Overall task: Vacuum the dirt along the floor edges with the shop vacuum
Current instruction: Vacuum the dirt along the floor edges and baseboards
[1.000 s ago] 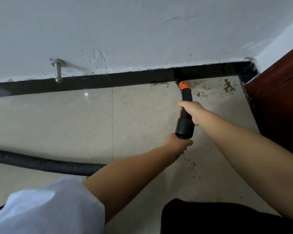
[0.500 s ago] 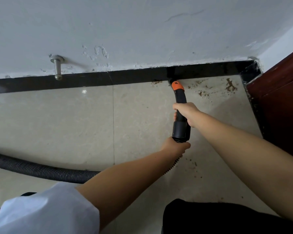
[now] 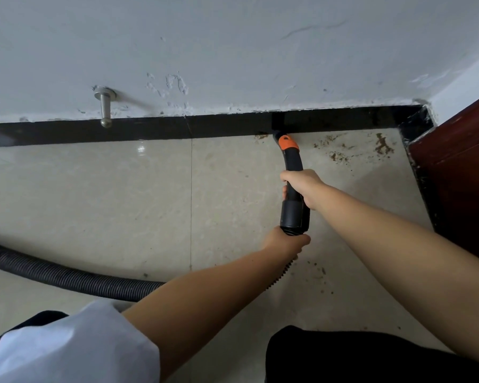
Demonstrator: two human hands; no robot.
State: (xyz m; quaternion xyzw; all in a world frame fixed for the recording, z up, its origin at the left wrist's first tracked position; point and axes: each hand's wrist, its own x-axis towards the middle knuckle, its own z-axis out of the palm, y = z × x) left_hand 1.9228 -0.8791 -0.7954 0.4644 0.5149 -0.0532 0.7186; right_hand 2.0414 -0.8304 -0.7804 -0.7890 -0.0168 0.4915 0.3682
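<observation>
Both hands' fingers grasp the black, orange-collared vacuum nozzle [image 3: 292,172], tip at the black baseboard [image 3: 150,131].

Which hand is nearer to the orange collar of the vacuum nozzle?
The right hand. It grips the black nozzle just below the orange collar. The left hand holds the hose end, behind the nozzle's wide cuff, farther from the collar.

No readable text, label, brand, number or sign anywhere in view.
</observation>
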